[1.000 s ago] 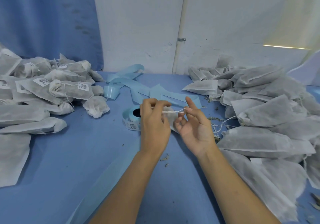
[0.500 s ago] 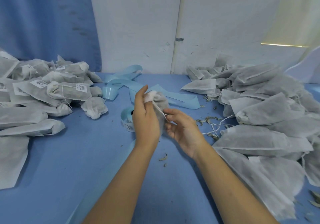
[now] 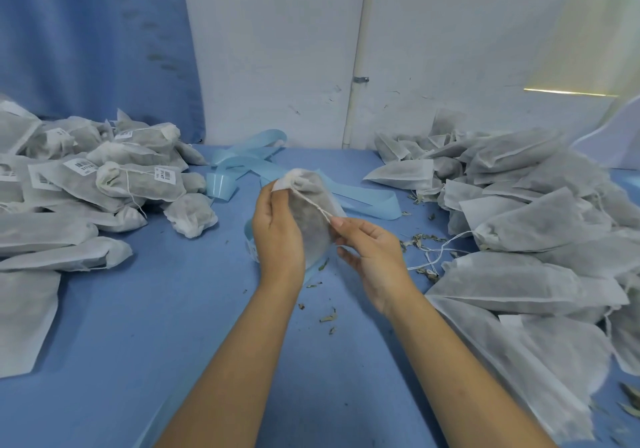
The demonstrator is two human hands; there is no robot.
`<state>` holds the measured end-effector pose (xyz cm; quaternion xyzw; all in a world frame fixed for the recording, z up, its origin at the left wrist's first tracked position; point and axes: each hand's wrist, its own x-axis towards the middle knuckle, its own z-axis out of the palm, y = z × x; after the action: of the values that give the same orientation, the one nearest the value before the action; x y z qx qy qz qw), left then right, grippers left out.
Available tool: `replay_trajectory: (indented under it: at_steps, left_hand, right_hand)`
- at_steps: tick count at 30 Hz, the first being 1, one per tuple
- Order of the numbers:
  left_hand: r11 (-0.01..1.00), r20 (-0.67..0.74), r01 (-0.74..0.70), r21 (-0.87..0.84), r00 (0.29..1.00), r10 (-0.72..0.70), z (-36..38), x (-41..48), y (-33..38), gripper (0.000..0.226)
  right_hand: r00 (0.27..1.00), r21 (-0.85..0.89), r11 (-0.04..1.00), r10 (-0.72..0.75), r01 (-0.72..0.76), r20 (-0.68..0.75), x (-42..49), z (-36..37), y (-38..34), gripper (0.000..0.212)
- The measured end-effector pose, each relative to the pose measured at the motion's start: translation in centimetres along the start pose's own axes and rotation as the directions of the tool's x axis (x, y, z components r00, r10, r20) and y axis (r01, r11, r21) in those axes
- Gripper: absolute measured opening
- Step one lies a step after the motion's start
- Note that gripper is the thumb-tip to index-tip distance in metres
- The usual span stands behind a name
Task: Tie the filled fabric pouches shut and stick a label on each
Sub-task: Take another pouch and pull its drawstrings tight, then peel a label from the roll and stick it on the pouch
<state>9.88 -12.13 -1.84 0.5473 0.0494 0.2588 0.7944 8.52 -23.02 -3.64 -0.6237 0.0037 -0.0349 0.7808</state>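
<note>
A filled grey fabric pouch (image 3: 311, 215) stands upright over the table's middle. My left hand (image 3: 277, 236) grips it near its gathered white neck. Its white drawstring (image 3: 313, 203) runs taut down to my right hand (image 3: 370, 250), which pinches the string's end between thumb and finger. The label roll (image 3: 250, 245) sits on the table behind my left hand, mostly hidden. Tied, labelled pouches (image 3: 138, 181) are heaped at the left. Untied filled pouches (image 3: 526, 219) are piled at the right.
Loose light-blue label backing tape (image 3: 360, 196) curls across the blue table (image 3: 156, 309) behind the hands. Dried leaf bits (image 3: 327, 318) and loose string (image 3: 436, 253) lie near the right pile. A white wall (image 3: 277, 49) closes the back.
The pouch was turned upright with its neck gathered at the top. My right hand drew the drawstring down and to the right, pulling it taut.
</note>
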Motion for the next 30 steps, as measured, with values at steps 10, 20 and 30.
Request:
replay_trajectory:
  at_steps: [10,20,30]
  left_hand:
    - [0.998,-0.085,0.039,-0.042,0.995,-0.043,0.3,0.0,-0.3,0.03]
    - [0.904,0.129,0.196,-0.38,0.979,-0.158,0.3,0.3,0.2,0.027]
    - [0.988,0.232,-0.054,0.145,0.972,0.019,-0.1,-1.4,-0.9,0.053]
  right_hand:
    - [0.981,-0.012,0.994,-0.106,0.105,-0.164,-0.1,0.9,0.7,0.005]
    - [0.995,0.277,0.959,0.079,-0.059,-0.06,0.1,1.2,1.3,0.023]
    - [0.987,0.449,0.89,0.132,-0.077,-0.092,0.0,1.8,1.2,0.003]
